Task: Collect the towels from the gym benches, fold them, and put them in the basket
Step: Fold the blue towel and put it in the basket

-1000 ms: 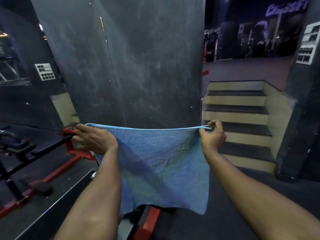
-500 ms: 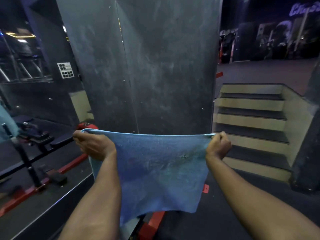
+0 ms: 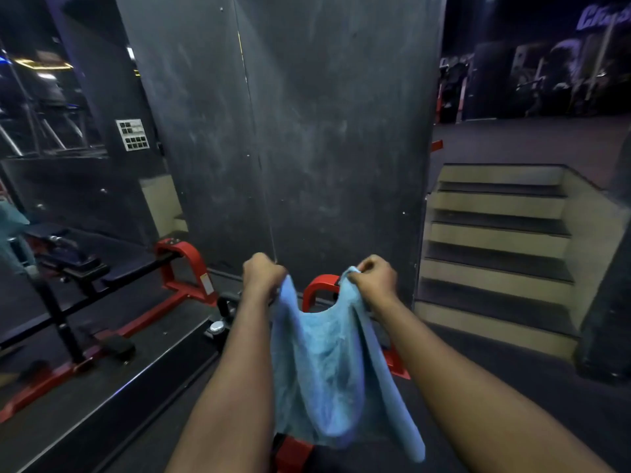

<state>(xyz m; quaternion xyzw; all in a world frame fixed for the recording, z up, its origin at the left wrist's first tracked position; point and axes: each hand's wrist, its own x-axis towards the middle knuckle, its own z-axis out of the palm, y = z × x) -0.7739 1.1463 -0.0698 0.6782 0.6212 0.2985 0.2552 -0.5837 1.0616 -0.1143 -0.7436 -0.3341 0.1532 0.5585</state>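
Hidden behind towel: most of a red metal frame; only a curved top piece above the sagging edge and red scraps below the hem on show.
Cut off: both forearms, at the bottom edge of the view; purple wall lettering, at the top right corner, blurred and unreadable.
Hard to make out: dim left side, with a bench on red legs; real or mirrored, cannot tell. Small white chart on the dark wall, print too small to read.
Left hand: closed in a fist round the left top corner of the towel; corner buried in the fist, fingertips out of sight.
Right hand: pinching the right top corner between thumb and curled fingers; tip of cloth visible just beside the knuckles.
Towel, position: light blue, held up in the air in front of a dark grey pillar, hung from both hands.
Towel relative to hands: below and between them; hands near each other but apart; top edge slack, drooping in a U from fist to fist; body bunched in vertical folds between the forearms; right lower corner lowest, close to the bottom edge of the view.
Contact with frame behind: cannot tell.
Right of pillar: stairs, pale risers, dark treads.
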